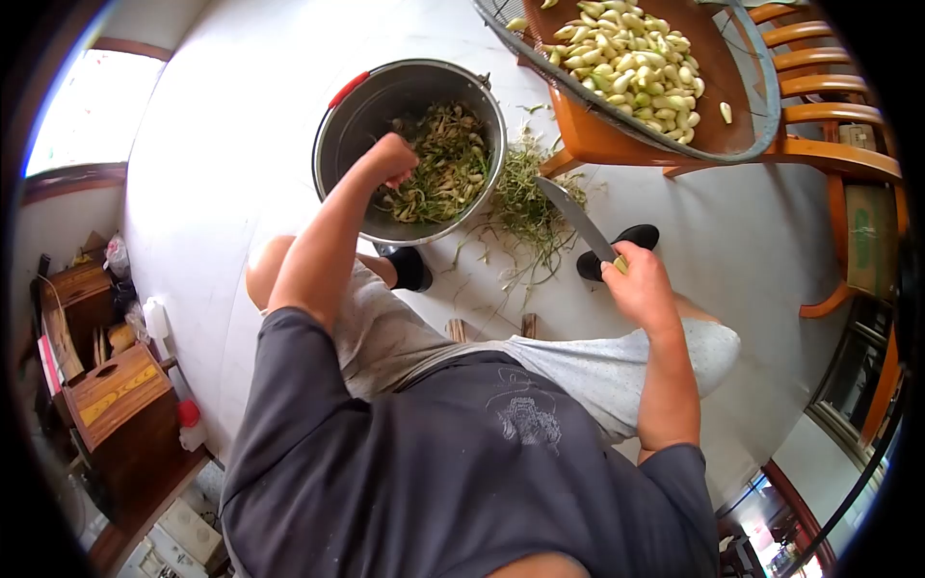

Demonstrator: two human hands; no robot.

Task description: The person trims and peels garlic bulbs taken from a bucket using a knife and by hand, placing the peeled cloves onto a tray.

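Note:
My left hand [393,159] is over the left part of a grey bucket [332,173]. Its fingers are curled closed, and whatever they may hold is hidden. Inside the bucket lie small onion-like bulbs [438,159] with dry roots and green stalks. In my right hand [640,285] is a knife [581,220] with a yellowish handle and a broad blade, pointing up and left. The blade tip shows near a heap of cut green stalks and roots [533,197] on the floor, right of the bucket.
On an orange wooden chair [617,140] rests a wide mesh basket [764,87] with many pale trimmed bulbs [636,67]. My feet in black shoes [631,249] stand close to the stalks. A wooden cabinet [120,385] is at the left.

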